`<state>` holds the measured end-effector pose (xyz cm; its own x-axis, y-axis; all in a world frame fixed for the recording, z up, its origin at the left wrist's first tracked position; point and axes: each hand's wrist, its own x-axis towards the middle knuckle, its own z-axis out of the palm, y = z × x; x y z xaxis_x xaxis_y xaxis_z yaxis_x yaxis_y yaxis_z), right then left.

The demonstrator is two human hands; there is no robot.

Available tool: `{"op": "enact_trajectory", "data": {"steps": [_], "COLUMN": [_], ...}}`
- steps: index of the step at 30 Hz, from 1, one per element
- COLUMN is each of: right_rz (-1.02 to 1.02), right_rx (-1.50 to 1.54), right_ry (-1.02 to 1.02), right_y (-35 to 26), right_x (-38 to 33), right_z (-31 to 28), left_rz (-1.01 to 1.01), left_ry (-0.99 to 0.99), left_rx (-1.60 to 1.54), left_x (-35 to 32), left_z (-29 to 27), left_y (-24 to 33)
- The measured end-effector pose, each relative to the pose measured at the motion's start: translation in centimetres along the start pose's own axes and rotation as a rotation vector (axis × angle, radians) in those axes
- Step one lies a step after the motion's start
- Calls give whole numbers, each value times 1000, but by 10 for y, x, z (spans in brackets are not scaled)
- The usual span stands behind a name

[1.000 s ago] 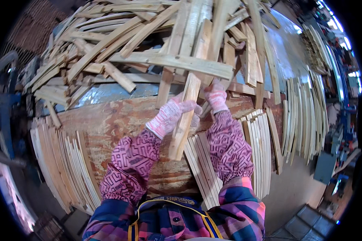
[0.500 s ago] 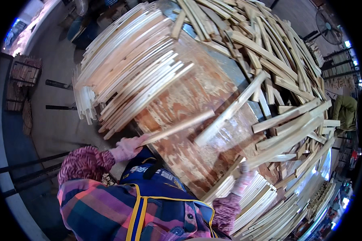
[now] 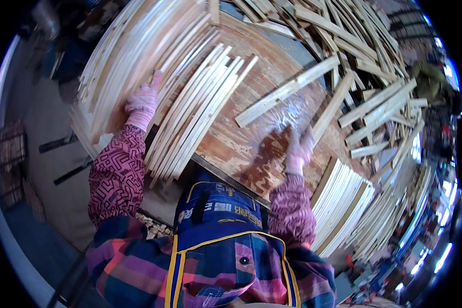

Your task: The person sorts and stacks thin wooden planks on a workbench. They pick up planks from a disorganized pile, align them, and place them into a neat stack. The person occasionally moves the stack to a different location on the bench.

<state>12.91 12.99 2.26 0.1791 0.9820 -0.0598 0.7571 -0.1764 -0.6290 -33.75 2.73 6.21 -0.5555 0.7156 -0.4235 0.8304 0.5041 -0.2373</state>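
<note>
My left hand (image 3: 142, 102), in a pink knitted glove, lies on the large stack of pale wooden strips (image 3: 123, 61) at the left. Its fingers stretch forward along the strips, and I see no loose strip in it. To its right is a fanned row of narrower strips (image 3: 197, 115). My right hand (image 3: 299, 149), gloved too and slightly blurred, is over the worn plywood board (image 3: 226, 154). Its fingers close at the near end of a wooden strip (image 3: 334, 108) that slants away to the right. Another strip (image 3: 287, 90) lies flat on the board beyond it.
A jumbled heap of wooden strips (image 3: 344, 38) fills the far right. A neat bundle of strips (image 3: 341, 205) sits beside my right forearm, with more strips (image 3: 380, 220) past it. A person in olive clothing (image 3: 428, 82) is at the far right edge.
My left hand has left the single strip it held and moved up onto the left stack. My right hand has moved forward and left, now at a strip's near end. The view has shifted.
</note>
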Motion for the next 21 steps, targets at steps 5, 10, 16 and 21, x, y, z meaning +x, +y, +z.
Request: {"op": "enact_trajectory", "data": {"steps": [5,10,16,21], "right_rz": [169,290,363,115], "right_rx": [-116,-53,918,-13], "right_ry": [-222,-331,-863,-442], "right_y": [-124,-105,-19,11], "right_x": [34,33,-49,-40], "right_z": [61,73,16,-36], "left_rz": [-88,-44,475,399], "left_ry": [30,157,-171,-317], "left_rx": [27,-32,-1100,-964], "left_x": [27,7,-79,-143], "left_z": [-6,-23,33,36], "left_y": [2,34,208,272]}}
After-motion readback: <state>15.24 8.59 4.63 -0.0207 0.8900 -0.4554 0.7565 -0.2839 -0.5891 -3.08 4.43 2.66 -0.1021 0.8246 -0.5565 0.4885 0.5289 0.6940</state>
